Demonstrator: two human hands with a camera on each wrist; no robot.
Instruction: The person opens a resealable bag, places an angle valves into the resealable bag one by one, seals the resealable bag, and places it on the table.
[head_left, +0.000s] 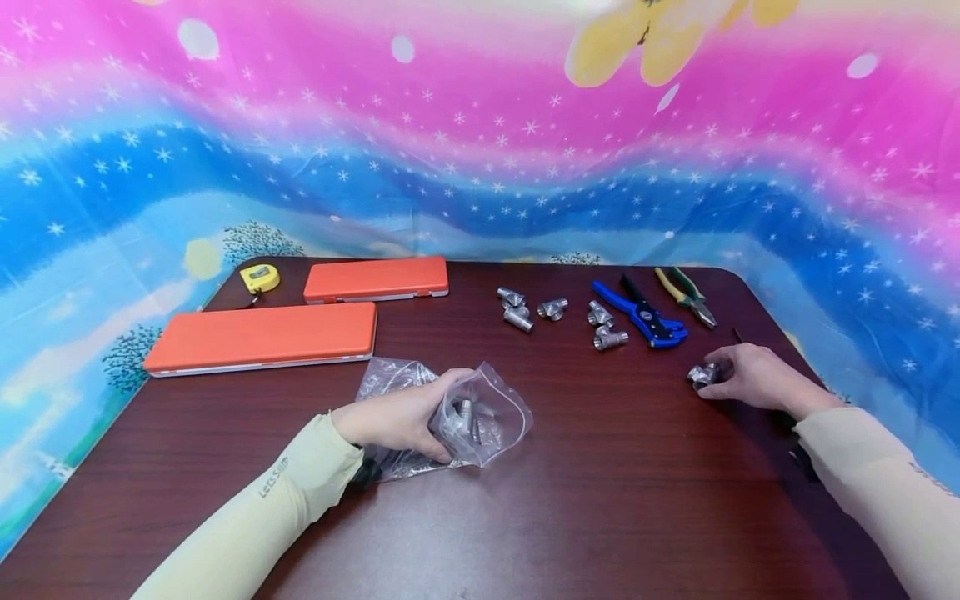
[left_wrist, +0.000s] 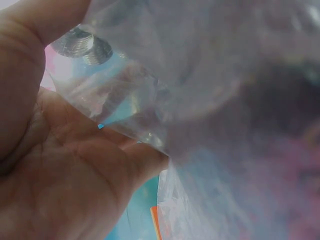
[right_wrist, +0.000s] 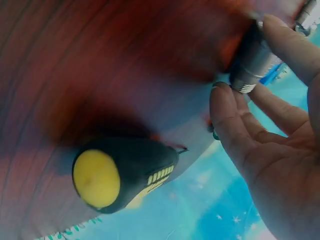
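My left hand (head_left: 408,417) grips a clear zip bag (head_left: 506,417) around its side, its mouth held wide and facing right. Inside lies at least one metal pipe fitting (head_left: 465,412); threaded ends (left_wrist: 95,50) show by the thumb in the left wrist view. On the right, my right hand (head_left: 757,379) pinches a metal tee fitting (head_left: 703,375) between thumb and fingers, close over the table. The right wrist view shows this fitting's threaded end (right_wrist: 245,86) at the fingertips. Several more tee fittings (head_left: 552,309) lie at the back middle of the table.
Blue-handled wire strippers (head_left: 648,321) and green-and-yellow pliers (head_left: 686,296) lie at the back right. Two orange cases (head_left: 262,335) and a yellow tape measure (head_left: 260,277) are at the back left. A black-and-yellow tool handle (right_wrist: 125,172) lies near my right wrist.
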